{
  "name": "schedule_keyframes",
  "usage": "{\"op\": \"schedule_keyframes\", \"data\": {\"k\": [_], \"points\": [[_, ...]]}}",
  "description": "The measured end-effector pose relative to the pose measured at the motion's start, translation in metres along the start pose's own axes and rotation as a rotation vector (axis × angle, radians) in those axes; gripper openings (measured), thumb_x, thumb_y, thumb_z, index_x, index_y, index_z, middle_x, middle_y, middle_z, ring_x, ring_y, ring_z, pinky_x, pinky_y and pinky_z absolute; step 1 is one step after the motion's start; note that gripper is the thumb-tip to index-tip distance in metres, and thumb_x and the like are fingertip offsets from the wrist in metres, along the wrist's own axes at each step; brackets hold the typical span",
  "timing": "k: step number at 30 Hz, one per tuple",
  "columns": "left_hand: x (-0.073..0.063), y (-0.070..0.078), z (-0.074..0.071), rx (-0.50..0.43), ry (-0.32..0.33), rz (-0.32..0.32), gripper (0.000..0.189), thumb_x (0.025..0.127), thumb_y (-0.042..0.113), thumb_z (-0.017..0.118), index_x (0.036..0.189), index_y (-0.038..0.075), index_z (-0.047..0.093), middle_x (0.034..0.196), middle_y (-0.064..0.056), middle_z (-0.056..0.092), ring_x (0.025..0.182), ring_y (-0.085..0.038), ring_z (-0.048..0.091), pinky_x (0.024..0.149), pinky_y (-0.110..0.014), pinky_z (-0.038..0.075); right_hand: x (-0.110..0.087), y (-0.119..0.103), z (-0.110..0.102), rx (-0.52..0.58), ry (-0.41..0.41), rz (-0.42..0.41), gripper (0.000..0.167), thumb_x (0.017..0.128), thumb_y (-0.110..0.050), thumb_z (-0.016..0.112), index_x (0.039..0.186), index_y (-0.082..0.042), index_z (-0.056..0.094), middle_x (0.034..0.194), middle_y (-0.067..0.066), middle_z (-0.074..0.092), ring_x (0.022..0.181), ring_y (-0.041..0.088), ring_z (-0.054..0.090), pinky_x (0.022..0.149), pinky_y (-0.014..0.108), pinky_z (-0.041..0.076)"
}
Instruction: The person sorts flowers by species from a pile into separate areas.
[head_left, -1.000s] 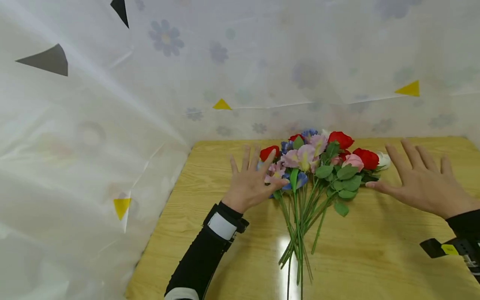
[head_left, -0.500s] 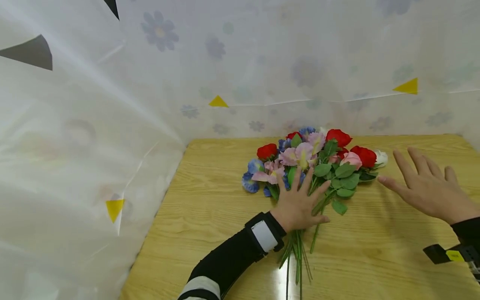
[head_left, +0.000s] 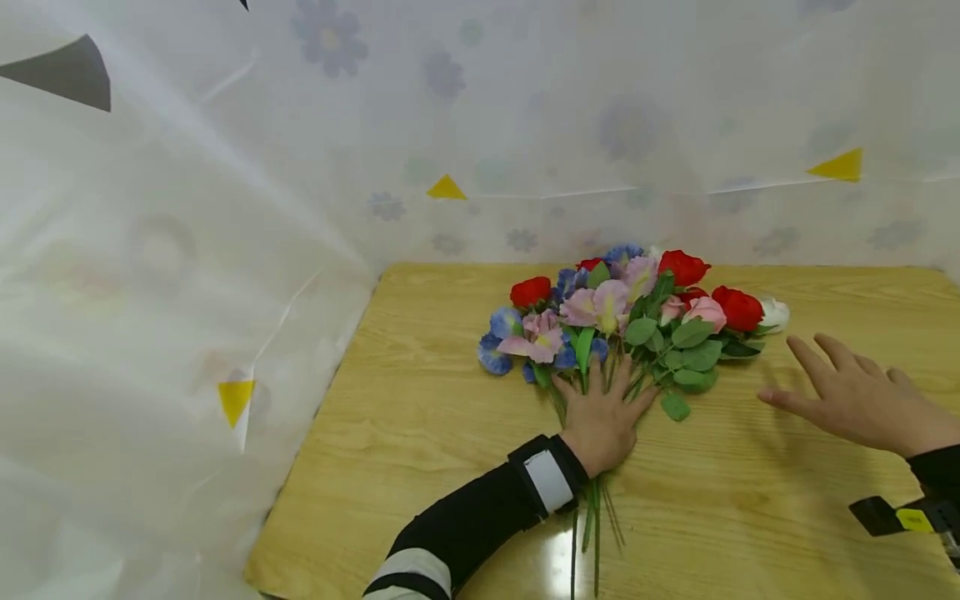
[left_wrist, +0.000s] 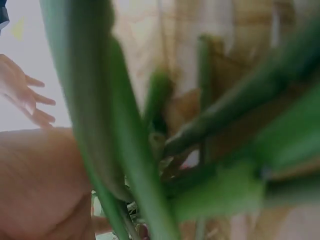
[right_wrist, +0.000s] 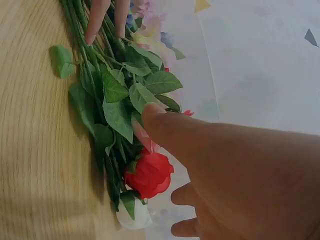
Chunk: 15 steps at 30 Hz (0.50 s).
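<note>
Fingers spread, the left hand lies over the stems, apparently to gather them; a firm hold would call for curling round. Right of the flowers, which point toward the far edge of the table, the right hand hovers empty, fingers extended.

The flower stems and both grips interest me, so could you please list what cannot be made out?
Head view: middle of the stems, hidden under the left grip; lower end of one dark stem, cut off by the bottom edge.
Left wrist view: nearest greenery, too blurred to tell stem from leaf.
Right wrist view: part of the right grip, cut off by the right edge.
</note>
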<state>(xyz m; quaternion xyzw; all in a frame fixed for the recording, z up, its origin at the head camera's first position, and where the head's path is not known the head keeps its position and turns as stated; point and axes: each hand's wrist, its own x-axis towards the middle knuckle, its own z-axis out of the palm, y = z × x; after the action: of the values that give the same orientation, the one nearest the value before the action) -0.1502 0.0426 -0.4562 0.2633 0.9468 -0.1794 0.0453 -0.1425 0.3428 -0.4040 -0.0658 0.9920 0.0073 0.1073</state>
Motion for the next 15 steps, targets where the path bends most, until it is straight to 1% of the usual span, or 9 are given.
{"op": "schedule_keyframes", "data": {"k": [2, 4, 7, 9, 11, 15], "points": [[-0.002, -0.001, -0.001, -0.001, -0.014, -0.031, 0.067, 0.101, 0.054, 0.046, 0.153, 0.055, 0.004, 0.168, 0.002, 0.007, 0.153, -0.034, 0.017, 0.095, -0.069, 0.043, 0.001, 0.001, 0.001, 0.008, -0.015, -0.009, 0.108, 0.092, -0.074, 0.045, 0.149, 0.015, 0.021, 0.135, 0.051, 0.026, 0.109, 0.073, 0.042, 0.082, 0.082, 0.033], [-0.004, -0.004, -0.001, -0.006, -0.032, -0.061, 0.072, 0.101, 0.048, 0.052, 0.153, 0.056, 0.003, 0.168, 0.001, 0.011, 0.153, -0.034, 0.018, 0.093, -0.067, 0.045, 0.0, 0.001, 0.0, 0.002, -0.034, -0.027, 0.107, 0.092, -0.073, 0.046, 0.147, 0.016, 0.023, 0.134, 0.052, 0.028, 0.106, 0.072, 0.046, 0.079, 0.081, 0.036], [-0.007, -0.008, 0.0, -0.006, -0.051, -0.084, 0.078, 0.098, 0.045, 0.058, 0.153, 0.055, 0.003, 0.167, 0.0, 0.014, 0.152, -0.035, 0.021, 0.09, -0.064, 0.05, -0.003, 0.001, 0.002, 0.025, -0.067, -0.045, 0.106, 0.092, -0.071, 0.047, 0.147, 0.017, 0.024, 0.133, 0.053, 0.027, 0.103, 0.072, 0.047, 0.076, 0.081, 0.036], [-0.009, -0.012, 0.001, -0.005, -0.057, -0.09, 0.079, 0.098, 0.044, 0.059, 0.154, 0.054, 0.003, 0.167, -0.001, 0.015, 0.151, -0.036, 0.023, 0.089, -0.063, 0.051, -0.006, 0.0, 0.005, 0.04, -0.086, -0.046, 0.106, 0.093, -0.071, 0.047, 0.147, 0.017, 0.023, 0.133, 0.053, 0.027, 0.103, 0.072, 0.047, 0.075, 0.081, 0.037], [-0.011, -0.017, 0.004, -0.007, -0.049, -0.089, 0.077, 0.099, 0.043, 0.058, 0.155, 0.052, 0.005, 0.166, -0.002, 0.016, 0.15, -0.037, 0.024, 0.087, -0.063, 0.052, -0.008, -0.001, 0.009, 0.073, -0.104, -0.042, 0.106, 0.093, -0.07, 0.047, 0.147, 0.018, 0.022, 0.134, 0.054, 0.025, 0.104, 0.074, 0.044, 0.075, 0.08, 0.037], [-0.016, -0.035, 0.01, -0.04, -0.042, -0.104, 0.076, 0.1, 0.039, 0.057, 0.156, 0.049, 0.007, 0.167, -0.004, 0.016, 0.15, -0.039, 0.023, 0.086, -0.067, 0.05, -0.013, -0.001, 0.015, 0.107, -0.119, -0.058, 0.104, 0.095, -0.066, 0.048, 0.147, 0.02, 0.02, 0.133, 0.055, 0.024, 0.103, 0.074, 0.044, 0.072, 0.075, 0.041]]}}
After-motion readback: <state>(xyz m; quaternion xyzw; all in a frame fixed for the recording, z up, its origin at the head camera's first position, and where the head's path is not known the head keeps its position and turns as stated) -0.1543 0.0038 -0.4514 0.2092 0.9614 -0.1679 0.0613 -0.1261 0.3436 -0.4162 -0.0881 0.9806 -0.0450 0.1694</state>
